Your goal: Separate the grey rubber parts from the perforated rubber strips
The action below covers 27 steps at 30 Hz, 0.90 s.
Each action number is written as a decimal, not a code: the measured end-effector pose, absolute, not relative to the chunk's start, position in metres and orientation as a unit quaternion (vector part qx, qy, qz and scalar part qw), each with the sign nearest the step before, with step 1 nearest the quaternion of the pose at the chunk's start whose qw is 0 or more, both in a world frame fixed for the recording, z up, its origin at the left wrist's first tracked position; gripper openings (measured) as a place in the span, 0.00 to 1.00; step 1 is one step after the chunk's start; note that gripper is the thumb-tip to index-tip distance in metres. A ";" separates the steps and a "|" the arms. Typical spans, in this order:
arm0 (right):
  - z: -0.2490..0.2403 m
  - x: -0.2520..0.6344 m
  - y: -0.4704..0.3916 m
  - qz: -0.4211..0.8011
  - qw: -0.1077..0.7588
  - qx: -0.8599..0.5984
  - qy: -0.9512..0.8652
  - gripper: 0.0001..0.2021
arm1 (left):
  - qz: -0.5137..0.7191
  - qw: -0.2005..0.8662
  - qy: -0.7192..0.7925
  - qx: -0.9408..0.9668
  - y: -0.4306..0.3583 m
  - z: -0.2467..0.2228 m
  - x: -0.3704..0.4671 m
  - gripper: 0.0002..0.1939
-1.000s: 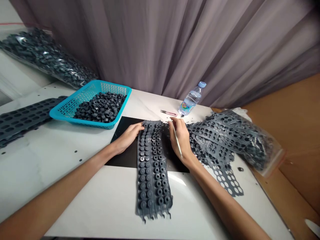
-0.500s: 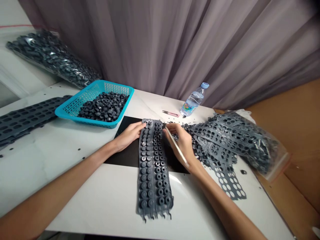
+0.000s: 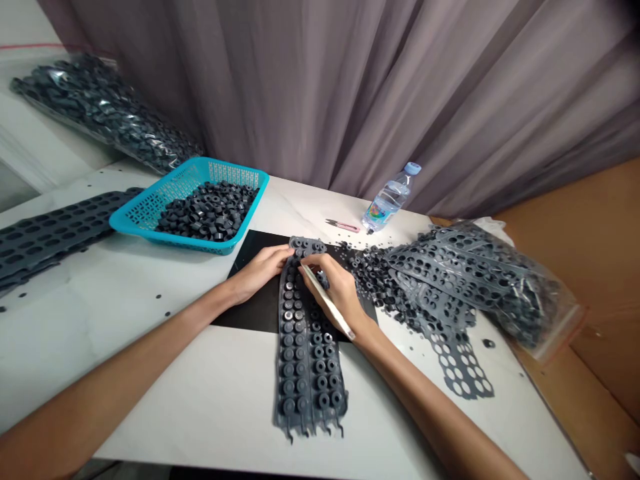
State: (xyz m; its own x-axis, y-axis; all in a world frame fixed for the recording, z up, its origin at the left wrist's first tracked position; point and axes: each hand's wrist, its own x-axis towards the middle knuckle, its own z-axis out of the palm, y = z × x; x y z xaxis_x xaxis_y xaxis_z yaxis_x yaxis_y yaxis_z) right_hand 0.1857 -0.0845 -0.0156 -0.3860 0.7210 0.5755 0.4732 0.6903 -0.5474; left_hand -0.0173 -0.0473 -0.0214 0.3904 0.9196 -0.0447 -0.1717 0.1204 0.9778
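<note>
A dark grey rubber sheet [image 3: 301, 347] with rows of round raised pieces lies lengthwise over a black mat [image 3: 255, 293] and the white table. My left hand [image 3: 260, 272] pinches the sheet's upper left edge between thumb and fingers. Closed around a white pen-like tool [image 3: 330, 307], my right hand [image 3: 336, 287] is over the sheet's upper part. The tool's tip is at the left rows near the top, partly hidden by my fingers. Small dark rings [image 3: 375, 270] are heaped right of the mat.
A blue basket [image 3: 170, 233] of dark rings stands back left, before a bag of rings [image 3: 100, 107]. Another sheet [image 3: 55, 227] lies left. Pink snips [image 3: 343, 225] and a water bottle [image 3: 390, 200] are behind; punched sheets [image 3: 435, 267] and a bag [image 3: 530, 313] are right.
My right hand has moved left with the tool, from beside the sheet's right edge to over its left rows. My left hand still holds the upper left edge.
</note>
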 end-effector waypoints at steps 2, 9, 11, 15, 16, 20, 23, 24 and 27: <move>-0.015 0.185 -0.086 0.150 0.414 -0.368 -0.819 0.07 | 0.416 0.653 0.359 0.521 -0.048 -0.021 -0.017 0.20; -0.015 0.185 -0.085 0.166 0.412 -0.382 -0.810 0.06 | 0.414 0.648 0.355 0.533 -0.049 -0.020 -0.016 0.19; -0.014 0.186 -0.085 0.167 0.410 -0.380 -0.812 0.06 | 0.411 0.647 0.353 0.537 -0.049 -0.020 -0.017 0.19; -0.014 0.185 -0.087 0.167 0.407 -0.375 -0.816 0.06 | 0.407 0.642 0.347 0.550 -0.048 -0.020 -0.018 0.19; -0.014 0.185 -0.088 0.168 0.408 -0.377 -0.814 0.06 | 0.407 0.639 0.345 0.554 -0.048 -0.021 -0.018 0.19; -0.016 0.184 -0.087 0.170 0.415 -0.390 -0.804 0.06 | 0.410 0.626 0.339 0.570 -0.046 -0.024 -0.018 0.19; -0.018 0.183 -0.086 0.169 0.415 -0.388 -0.806 0.06 | 0.410 0.614 0.337 0.584 -0.045 -0.025 -0.019 0.19; -0.018 0.183 -0.086 0.169 0.415 -0.387 -0.806 0.06 | 0.410 0.610 0.336 0.589 -0.045 -0.026 -0.019 0.20; -0.018 0.182 -0.085 0.164 0.410 -0.394 -0.806 0.09 | 0.410 0.599 0.336 0.600 -0.044 -0.025 -0.019 0.20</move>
State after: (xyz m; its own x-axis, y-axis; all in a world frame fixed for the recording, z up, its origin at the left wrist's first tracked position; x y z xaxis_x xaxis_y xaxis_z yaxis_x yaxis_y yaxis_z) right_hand 0.1819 -0.0855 -0.0179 -0.3536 0.7697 0.5316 0.5016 0.6357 -0.5867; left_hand -0.0185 -0.0444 -0.0251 0.4385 0.8944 0.0887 -0.0875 -0.0558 0.9946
